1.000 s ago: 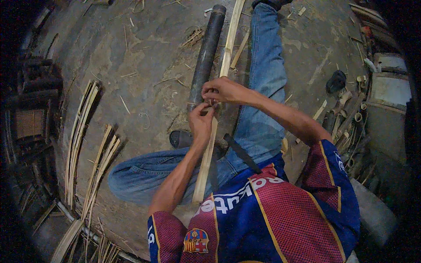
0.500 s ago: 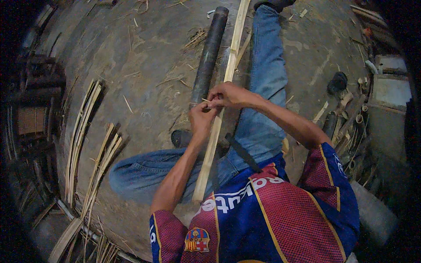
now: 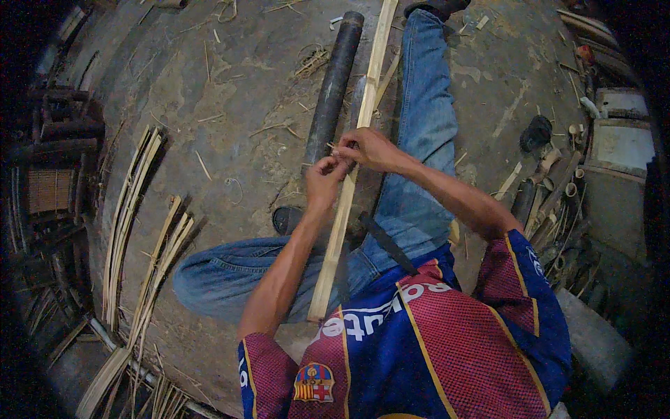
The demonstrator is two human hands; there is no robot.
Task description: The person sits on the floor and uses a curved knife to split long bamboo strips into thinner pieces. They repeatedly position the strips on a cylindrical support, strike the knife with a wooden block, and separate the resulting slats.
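Note:
A long, pale bundle of split bamboo strips [image 3: 335, 237] runs from my lap out past my stretched leg. Over its middle my two hands meet, fingertips close together. My right hand [image 3: 371, 149] lies across the bundle from the right, its fingers pinched on a thin pale strand [image 3: 331, 146] whose end pokes out to the left. Just below, on the bundle's left side, my left hand [image 3: 324, 183] has its fingers curled and pressed together. What lies between its fingertips is too small to make out. The fingers hide this part of the bundle.
A dark round pipe [image 3: 336, 84] lies left of the bundle. Sheaves of split strips [image 3: 130, 216] rest on the floor at the left, with more strips [image 3: 157, 262] nearby. Bamboo pieces [image 3: 551, 188] and a dark sandal-like object [image 3: 536, 133] are at the right. Scraps litter the concrete floor [image 3: 230, 140].
Both hands have shifted slightly away from me along the bundle. The strand's end now points farther outward. The bundle and pipe stay where they were.

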